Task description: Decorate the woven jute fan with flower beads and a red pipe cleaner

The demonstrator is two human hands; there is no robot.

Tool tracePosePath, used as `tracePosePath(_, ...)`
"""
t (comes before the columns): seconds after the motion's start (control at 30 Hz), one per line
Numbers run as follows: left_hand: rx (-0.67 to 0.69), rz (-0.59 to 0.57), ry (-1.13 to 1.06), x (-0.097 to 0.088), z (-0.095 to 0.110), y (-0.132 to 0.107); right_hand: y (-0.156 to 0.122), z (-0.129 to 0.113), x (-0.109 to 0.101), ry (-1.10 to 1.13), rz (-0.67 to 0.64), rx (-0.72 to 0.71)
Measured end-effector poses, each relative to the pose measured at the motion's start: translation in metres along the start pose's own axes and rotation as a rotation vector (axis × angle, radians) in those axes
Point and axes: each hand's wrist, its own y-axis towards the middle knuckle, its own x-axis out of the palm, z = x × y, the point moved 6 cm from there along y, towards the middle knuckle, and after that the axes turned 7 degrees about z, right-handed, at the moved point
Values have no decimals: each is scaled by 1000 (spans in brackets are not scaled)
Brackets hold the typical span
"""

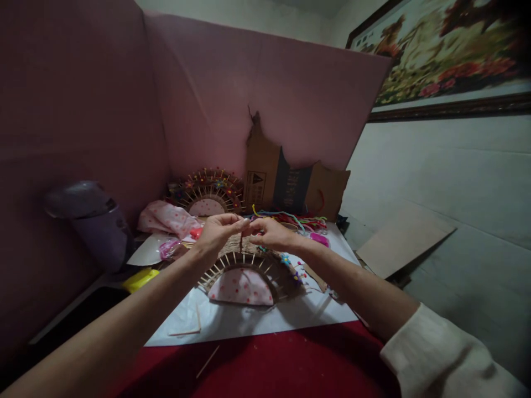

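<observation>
Above a half-round woven fan-shaped craft piece (228, 245), my left hand (219, 233) and my right hand (271, 232) meet, fingertips pinched together. A thin brown strand (241, 243) hangs from the right fingertips. What the left fingertips pinch is too small to make out. The craft piece has pale sticks fanning out from a half-circle of pink dotted fabric (241, 287). Colourful flowers (285, 258) and small beads decorate its right side. My forearms and hands hide part of its upper edge.
Behind stands a similar decorated half-round piece (207, 207) beside torn cardboard (265, 177). Coloured fuzzy stems (305, 221) lie at the back right. Dotted fabric (166, 217), a yellow item (141, 279) and a purple bin-like container (102, 232) are left. Thin sticks (185, 333) lie in front.
</observation>
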Motion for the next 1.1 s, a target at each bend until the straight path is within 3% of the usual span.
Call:
tracePosePath(0.17, -6, -25, 17, -1, -13, 16, 11, 21, -8, 12, 35, 108)
tracePosePath(0.57, -22, 3, 104, 1, -36, 46, 16, 45, -15, -57, 81, 111)
tracePosePath(0.73, -27, 2, 108, 2, -45, 63, 10, 42, -14, -168, 153, -60)
tracePosePath(0.87, -35, 13, 105, 6, -48, 73, 4, 36, -10, -292, 129, -212)
tracePosePath(1.1, -37, 20, 120, 10, -55, 86, 3, 37, -3, -400, 94, -335)
